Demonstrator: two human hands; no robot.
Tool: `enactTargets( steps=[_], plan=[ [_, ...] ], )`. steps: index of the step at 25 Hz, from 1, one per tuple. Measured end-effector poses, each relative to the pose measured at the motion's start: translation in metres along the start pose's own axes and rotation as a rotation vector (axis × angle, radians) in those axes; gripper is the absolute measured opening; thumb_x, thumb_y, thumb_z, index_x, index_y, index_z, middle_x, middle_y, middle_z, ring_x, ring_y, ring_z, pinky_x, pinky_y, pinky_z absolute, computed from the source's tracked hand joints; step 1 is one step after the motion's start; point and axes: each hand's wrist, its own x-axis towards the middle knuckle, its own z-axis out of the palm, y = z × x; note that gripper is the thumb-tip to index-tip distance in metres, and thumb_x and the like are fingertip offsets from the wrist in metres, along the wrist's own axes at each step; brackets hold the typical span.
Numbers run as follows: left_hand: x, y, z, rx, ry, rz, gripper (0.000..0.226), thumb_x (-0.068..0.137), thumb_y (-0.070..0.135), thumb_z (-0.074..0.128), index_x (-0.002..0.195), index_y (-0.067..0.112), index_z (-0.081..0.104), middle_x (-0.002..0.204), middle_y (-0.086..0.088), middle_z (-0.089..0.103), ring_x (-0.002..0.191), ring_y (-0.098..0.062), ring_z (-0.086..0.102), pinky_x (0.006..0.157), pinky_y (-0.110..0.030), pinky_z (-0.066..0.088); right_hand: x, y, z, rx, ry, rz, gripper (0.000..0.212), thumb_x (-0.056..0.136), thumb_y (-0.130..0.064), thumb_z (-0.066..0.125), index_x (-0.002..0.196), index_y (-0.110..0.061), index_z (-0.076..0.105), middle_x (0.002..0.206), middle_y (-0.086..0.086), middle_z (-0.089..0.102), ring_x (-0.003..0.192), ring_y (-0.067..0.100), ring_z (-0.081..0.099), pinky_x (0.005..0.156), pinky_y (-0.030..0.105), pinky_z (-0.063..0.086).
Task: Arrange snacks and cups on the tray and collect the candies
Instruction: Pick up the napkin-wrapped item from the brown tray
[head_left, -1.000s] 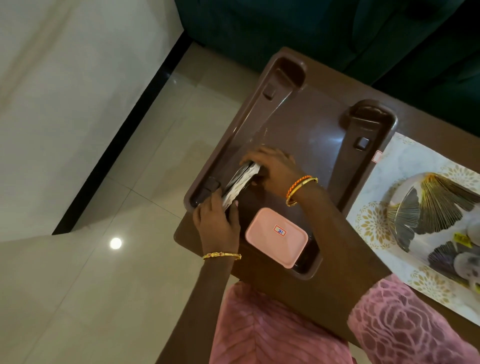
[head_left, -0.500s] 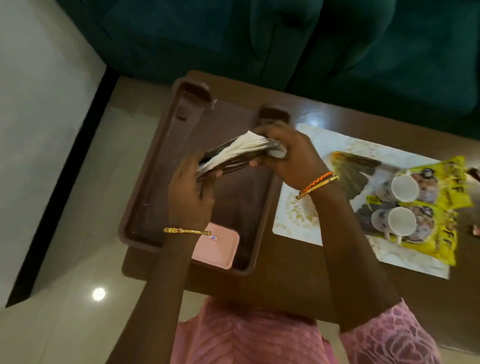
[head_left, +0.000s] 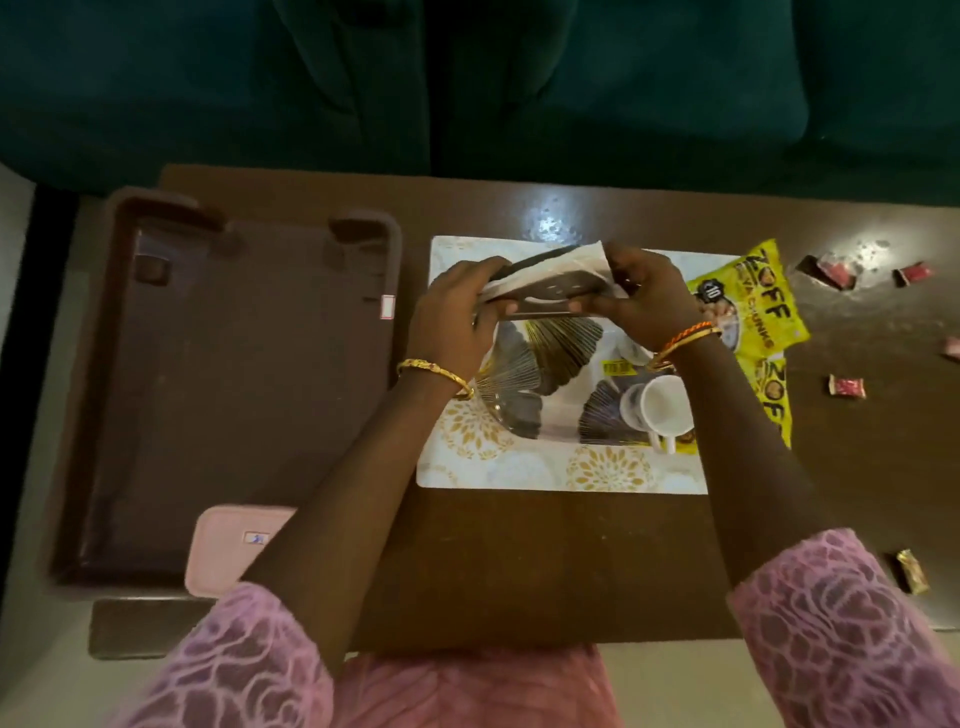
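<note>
Head view: both hands raised at centre frame, above the placemat (head_left: 519, 467).
Left hand (head_left: 452, 322): fingers curled round the left end of the napkin holder (head_left: 550, 291).
Right hand (head_left: 644, 296): pinching the right end, thumb on top.
Holder: dark, looks stiff; white napkins loose, likely to slip, so grip both ends.
Tray (head_left: 234, 389): left of frame, pink box (head_left: 228, 551) at its lower corner.
Cup (head_left: 660, 405): right of centre, probably fragile.
Candies (head_left: 847, 387): scattered far right.

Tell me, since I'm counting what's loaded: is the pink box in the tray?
In. The pink box sits in the brown tray, at its near end.
</note>
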Motion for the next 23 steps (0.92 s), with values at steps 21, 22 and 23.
enactTargets(
  steps=[21, 22, 23],
  plan=[
    [0.021, -0.009, 0.078, 0.309, -0.072, -0.133, 0.036, 0.084, 0.023, 0.064, 0.120, 0.025, 0.060, 0.119, -0.001, 0.067, 0.114, -0.022, 0.058, 0.116, -0.053, 0.010, 0.014, 0.074, -0.020, -0.295, -0.038, -0.080, 0.039, 0.074, -0.014, 0.072, 0.111, -0.007, 0.063, 0.107, 0.019, 0.067, 0.098, 0.037, 0.060, 0.086, 0.043, 0.048],
    [0.021, -0.009, 0.079, 0.325, -0.063, -0.133, 0.036, 0.084, 0.023, 0.064, 0.121, 0.025, 0.060, 0.119, -0.002, 0.067, 0.114, -0.022, 0.058, 0.116, -0.053, 0.010, 0.014, 0.074, -0.019, -0.293, -0.031, -0.059, 0.040, 0.074, -0.015, 0.072, 0.112, -0.008, 0.062, 0.109, 0.019, 0.067, 0.099, 0.038, 0.060, 0.087, 0.044, 0.048],
    [0.020, -0.009, 0.080, 0.337, -0.054, -0.130, 0.037, 0.084, 0.023, 0.064, 0.121, 0.024, 0.060, 0.119, -0.004, 0.067, 0.114, -0.023, 0.059, 0.115, -0.053, 0.010, 0.014, 0.074, -0.018, -0.290, -0.023, -0.036, 0.041, 0.074, -0.016, 0.072, 0.113, -0.009, 0.062, 0.110, 0.018, 0.067, 0.100, 0.038, 0.060, 0.089, 0.044, 0.048]
  ],
)
